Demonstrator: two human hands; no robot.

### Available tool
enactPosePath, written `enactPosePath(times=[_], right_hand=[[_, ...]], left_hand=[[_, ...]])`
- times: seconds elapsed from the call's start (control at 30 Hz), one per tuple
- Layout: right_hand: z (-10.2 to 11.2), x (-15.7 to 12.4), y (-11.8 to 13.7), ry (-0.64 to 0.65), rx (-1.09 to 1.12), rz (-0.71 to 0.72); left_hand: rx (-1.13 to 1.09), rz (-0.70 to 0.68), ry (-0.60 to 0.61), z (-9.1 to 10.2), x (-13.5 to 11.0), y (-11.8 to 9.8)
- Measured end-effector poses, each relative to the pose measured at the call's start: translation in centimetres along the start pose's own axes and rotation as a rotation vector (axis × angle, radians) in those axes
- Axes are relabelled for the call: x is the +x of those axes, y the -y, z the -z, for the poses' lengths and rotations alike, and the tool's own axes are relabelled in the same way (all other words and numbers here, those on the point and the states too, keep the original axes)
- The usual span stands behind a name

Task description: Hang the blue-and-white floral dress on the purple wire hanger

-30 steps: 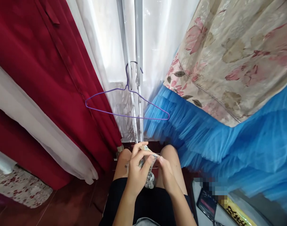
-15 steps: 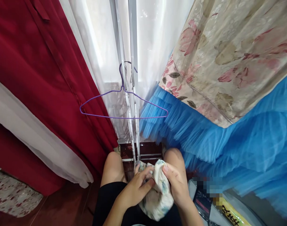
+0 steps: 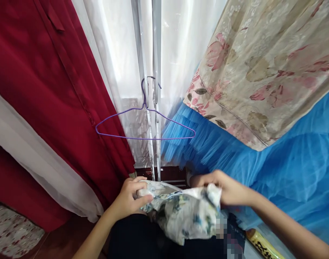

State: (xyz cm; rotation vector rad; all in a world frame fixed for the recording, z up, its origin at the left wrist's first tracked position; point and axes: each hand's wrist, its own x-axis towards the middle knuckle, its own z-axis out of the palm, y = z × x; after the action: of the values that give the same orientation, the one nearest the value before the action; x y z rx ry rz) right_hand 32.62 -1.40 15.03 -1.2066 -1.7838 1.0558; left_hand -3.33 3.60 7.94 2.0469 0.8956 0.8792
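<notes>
A white cloth [image 3: 186, 216] with a blue and green floral print is stretched between my two hands above my lap; which garment or piece it is, I cannot tell. My left hand [image 3: 133, 196] pinches its left edge, thumb on the near side. At the opposite end my right hand [image 3: 218, 185] grips the bunched corner, its fingertips partly hidden by fabric and blurred. The cloth's upper edge sags in folds between them, and its lower part hangs loose. Beyond the hands, a purple wire hanger [image 3: 145, 138] hangs with nothing on it.
White metal rack posts [image 3: 157, 72] rise behind the hanger. Red fabric [image 3: 80, 118] hangs on the left, blue tulle [image 3: 207, 140] and a beige floral cloth [image 3: 261, 79] on the right. A yellow packet [image 3: 264, 244] lies at lower right, beside a dark package [image 3: 236, 233].
My hands have moved apart, left hand leftward and right hand rightward and up. The cloth, bunched before, is now spread wide between them.
</notes>
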Motion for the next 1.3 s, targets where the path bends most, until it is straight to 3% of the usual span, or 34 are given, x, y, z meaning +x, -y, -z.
enactPosePath(times=[0.07, 0.17, 0.2, 0.27, 0.37, 0.5, 0.57, 0.73, 0.83, 0.9, 0.97, 1.07, 1.13, 1.2, 1.3], right_hand=[[3.3, 2.5, -0.1, 0.029, 0.038, -0.009], [8.1, 7.9, 0.3, -0.315, 0.180, 0.062], [9.1, 10.0, 0.6, -0.335, 0.200, 0.070], [9.7, 14.0, 1.5, -0.332, 0.239, 0.088], [7.5, 18.8, 3.3, -0.166, 0.305, -0.029], [3.4, 21.6, 4.3, 0.125, 0.338, -0.132], [2.6, 21.6, 4.1, 0.173, 0.370, -0.129], [4.0, 20.1, 3.9, 0.151, 0.408, -0.139], [4.8, 19.5, 5.1, 0.204, 0.360, -0.151], [5.0, 19.4, 6.0, 0.220, 0.341, -0.146], [5.1, 19.4, 6.6, 0.212, 0.339, -0.135], [5.0, 19.5, 6.8, 0.203, 0.348, -0.138], [4.9, 19.4, 6.6, 0.210, 0.367, -0.146], [4.8, 19.1, 6.3, 0.196, 0.394, -0.170], [4.8, 18.6, 5.4, 0.178, 0.407, -0.237]], left_hand=[[-0.227, 0.068, 0.030, 1.1, 0.2, -2.7], [-0.346, 0.143, 0.136, 1.4, 0.2, -7.4], [-0.300, 0.143, 0.148, 1.4, 0.4, -8.8], [-0.185, 0.117, 0.124, 1.2, 0.9, -10.8], [-0.116, 0.104, 0.040, 1.8, 1.8, -11.7], [-0.025, 0.137, -0.106, 4.6, 1.9, -9.8], [0.022, 0.145, -0.161, 6.5, 1.5, -7.9], [0.376, 0.084, -0.097, 11.1, 1.2, -0.8], [0.623, 0.075, -0.101, 14.1, 2.5, 3.2], [0.699, 0.099, -0.129, 16.5, 4.2, 4.5], [0.771, 0.113, -0.191, 18.8, 6.3, 4.2], [0.891, 0.088, -0.307, 20.7, 10.1, 1.9], [0.849, 0.005, -0.332, 20.6, 12.7, 0.4], [0.648, -0.040, -0.328, 19.7, 15.2, -0.5], [0.323, 0.109, -0.402, 18.2, 17.4, -0.4]])
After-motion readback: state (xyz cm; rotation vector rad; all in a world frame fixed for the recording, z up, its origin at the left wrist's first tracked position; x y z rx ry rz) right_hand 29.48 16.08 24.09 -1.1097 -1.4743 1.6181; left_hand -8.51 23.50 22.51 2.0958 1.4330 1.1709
